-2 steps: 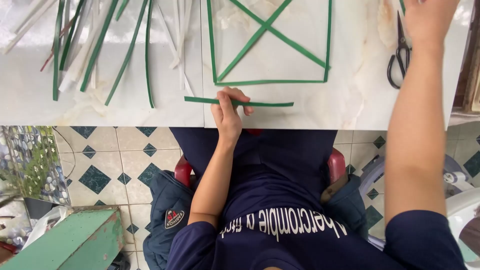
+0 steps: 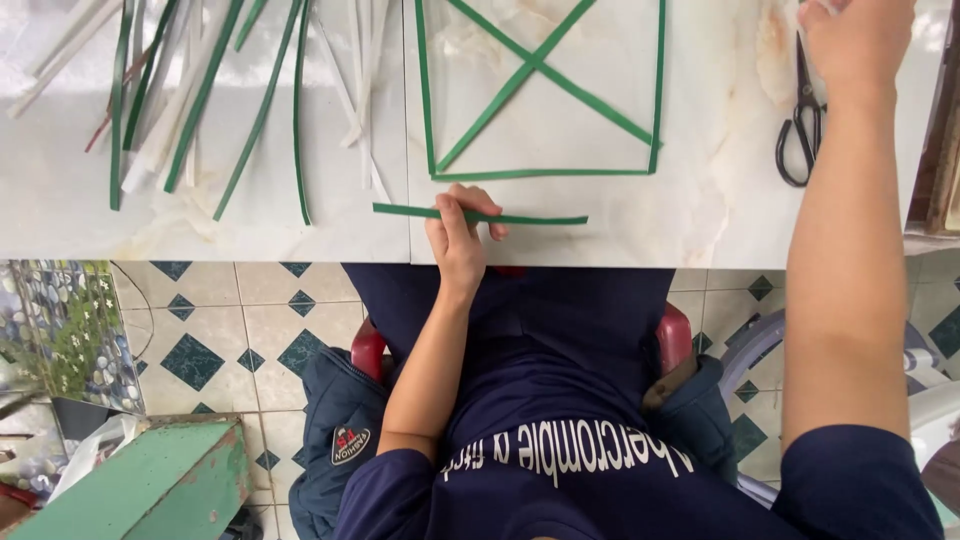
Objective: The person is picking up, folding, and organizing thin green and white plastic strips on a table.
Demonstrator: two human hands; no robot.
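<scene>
Head view, looking straight down: the left hand (image 2: pixel 458 235) is at the near edge of the pale marble desk (image 2: pixel 700 215), fingers pinching a loose green strip (image 2: pixel 480 215) that lies flat and crosswise just below a square of green strips (image 2: pixel 545 172) with two strips crossed inside it. The strip sticks out on both sides of the fingers. Over on the far right, the right hand (image 2: pixel 858 35) reaches up the desk, partly cut off by the frame's top edge; whether it grips anything, I cannot tell. Black scissors (image 2: pixel 800 125) lie just beside its wrist. To the left, a loose pile of green and white strips (image 2: pixel 200 90) fans out, well apart from both hands.
</scene>
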